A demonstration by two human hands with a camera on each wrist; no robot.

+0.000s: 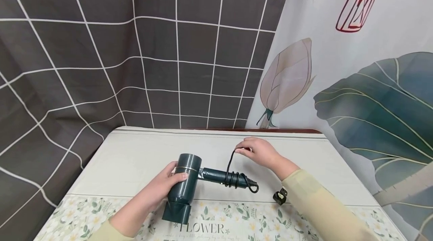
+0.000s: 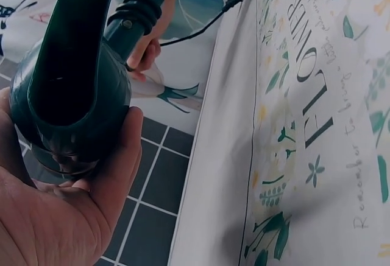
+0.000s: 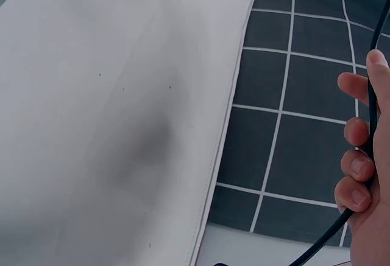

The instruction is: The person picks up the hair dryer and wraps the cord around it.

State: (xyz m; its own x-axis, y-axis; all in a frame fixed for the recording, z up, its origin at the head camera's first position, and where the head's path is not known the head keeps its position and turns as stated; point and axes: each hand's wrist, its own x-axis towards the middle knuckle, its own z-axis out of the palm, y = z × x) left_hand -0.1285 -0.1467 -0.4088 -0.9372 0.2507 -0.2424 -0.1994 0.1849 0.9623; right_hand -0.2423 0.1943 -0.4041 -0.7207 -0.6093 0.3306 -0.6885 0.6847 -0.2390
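My left hand point(image 1: 164, 184) grips the barrel of a dark green hair dryer point(image 1: 184, 190), thumb across its front. The dryer's flat nozzle point(image 1: 176, 212) points toward me, and its handle point(image 1: 214, 175) extends to the right. Several turns of black cord point(image 1: 231, 160) are wound round the handle's end. From these turns the cord rises to my right hand point(image 1: 258, 152), whose curled fingers hold it; in the right wrist view the cord point(image 3: 373, 114) runs through the fingers. A two-prong plug point(image 2: 233, 0) at the cord's free end shows in the left wrist view.
Below my right forearm lies a small black object point(image 1: 280, 196) with a pale yellow-green patch. The table cover point(image 1: 142, 158) is white with a floral front band reading FLOWER. Behind the table hang a dark grid-pattern curtain point(image 1: 199, 45) and a white leaf-print cloth point(image 1: 324, 19).
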